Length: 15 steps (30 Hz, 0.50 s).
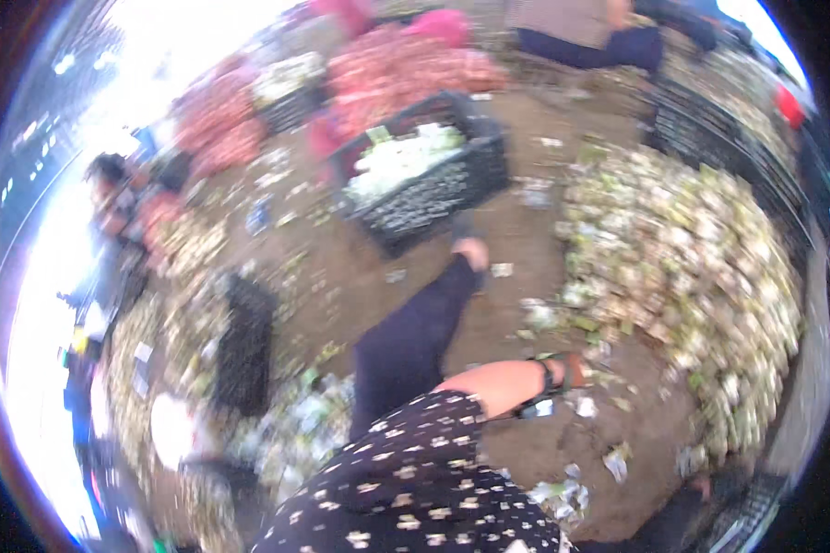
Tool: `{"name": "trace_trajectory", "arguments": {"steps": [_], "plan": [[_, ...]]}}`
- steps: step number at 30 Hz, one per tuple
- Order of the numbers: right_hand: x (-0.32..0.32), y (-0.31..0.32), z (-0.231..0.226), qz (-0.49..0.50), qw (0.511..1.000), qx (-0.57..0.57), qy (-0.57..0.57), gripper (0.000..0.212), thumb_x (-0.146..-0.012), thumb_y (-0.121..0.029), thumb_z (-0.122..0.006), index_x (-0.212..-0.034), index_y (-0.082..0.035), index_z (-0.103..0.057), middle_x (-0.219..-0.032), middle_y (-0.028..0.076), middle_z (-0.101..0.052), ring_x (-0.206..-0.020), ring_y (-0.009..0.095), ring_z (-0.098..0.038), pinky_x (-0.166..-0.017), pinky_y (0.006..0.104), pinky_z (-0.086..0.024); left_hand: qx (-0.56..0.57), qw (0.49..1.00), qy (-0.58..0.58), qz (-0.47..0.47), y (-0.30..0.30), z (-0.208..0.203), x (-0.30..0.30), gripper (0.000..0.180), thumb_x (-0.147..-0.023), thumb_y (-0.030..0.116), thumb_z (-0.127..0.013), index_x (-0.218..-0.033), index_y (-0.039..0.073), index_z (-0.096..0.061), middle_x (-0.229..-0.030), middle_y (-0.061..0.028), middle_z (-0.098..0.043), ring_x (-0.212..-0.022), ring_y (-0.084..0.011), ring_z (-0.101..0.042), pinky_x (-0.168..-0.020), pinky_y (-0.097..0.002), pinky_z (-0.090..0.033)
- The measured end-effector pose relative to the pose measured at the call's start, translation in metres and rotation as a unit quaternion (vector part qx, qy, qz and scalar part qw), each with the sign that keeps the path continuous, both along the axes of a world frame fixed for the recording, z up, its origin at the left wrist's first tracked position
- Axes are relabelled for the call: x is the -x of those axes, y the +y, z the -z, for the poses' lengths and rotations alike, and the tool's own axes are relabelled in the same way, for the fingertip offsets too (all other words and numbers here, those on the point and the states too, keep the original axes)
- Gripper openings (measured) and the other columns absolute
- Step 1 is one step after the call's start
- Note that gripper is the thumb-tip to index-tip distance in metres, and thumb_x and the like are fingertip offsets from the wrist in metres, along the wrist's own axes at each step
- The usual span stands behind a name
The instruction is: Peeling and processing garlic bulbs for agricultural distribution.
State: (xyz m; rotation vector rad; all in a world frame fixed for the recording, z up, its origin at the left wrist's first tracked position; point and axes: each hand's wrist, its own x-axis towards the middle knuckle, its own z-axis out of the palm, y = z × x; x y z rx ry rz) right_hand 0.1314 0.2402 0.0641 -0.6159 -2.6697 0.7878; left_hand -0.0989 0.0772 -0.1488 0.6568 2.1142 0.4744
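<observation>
My right forearm reaches out to the right from a black, white-patterned sleeve, with a dark band near the wrist. At its end my right hand is small and blurred, so I cannot make out its fingers or anything in them. It hangs over the brown ground, nearest to a big heap of pale whitish-green vegetables whose exact kind is blurred. My left hand does not show. Ahead, past my purple-trousered leg and foot, stands a black plastic crate with white and pale green vegetables inside.
Red mesh sacks are piled at the back. People are at the left, and another person is at the top. A dark crate stands left among pale vegetables. Black crates line the heap's far side. Scraps litter the ground.
</observation>
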Motion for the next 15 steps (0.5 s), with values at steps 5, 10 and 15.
{"name": "trace_trajectory", "arguments": {"steps": [5,10,15], "plan": [[0.059,-0.037,0.008,-0.093,0.993,0.074,0.021,0.030,-0.079,-0.017,-0.055,-0.105,0.000,-0.056,-0.091,0.016,-0.058,-0.085,0.031,-0.054,-0.074,0.0377,-0.044,-0.017,0.986,0.155,-0.052,-0.001,-0.105,0.105,0.023,-0.077,0.025,-0.054,-0.092,0.014,-0.067,-0.093,-0.0094,-0.065,-0.086,-0.0275,-0.062,-0.072,-0.0375,-0.049],[0.085,-0.073,0.016,-0.175,0.976,0.130,0.006,0.030,-0.079,-0.017,-0.055,-0.105,-0.001,-0.056,-0.092,0.015,-0.058,-0.086,0.030,-0.055,-0.074,0.0375,-0.044,0.067,0.787,0.606,-0.091,-0.049,-0.199,0.272,0.017,-0.080,0.020,-0.054,-0.092,0.017,-0.067,-0.090,-0.0038,-0.066,-0.080,-0.0220,-0.063,-0.061,-0.0379,-0.046],[0.099,-0.085,0.011,-0.179,0.973,0.147,0.011,0.030,-0.080,-0.018,-0.055,-0.105,-0.001,-0.056,-0.094,0.015,-0.059,-0.087,0.029,-0.055,-0.075,0.0373,-0.044,-0.084,0.839,0.537,-0.035,-0.033,-0.226,0.206,0.016,-0.079,0.022,-0.055,-0.084,0.012,-0.066,-0.081,-0.0100,-0.065,-0.074,-0.0247,-0.063,-0.059,-0.0383,-0.048]]}}
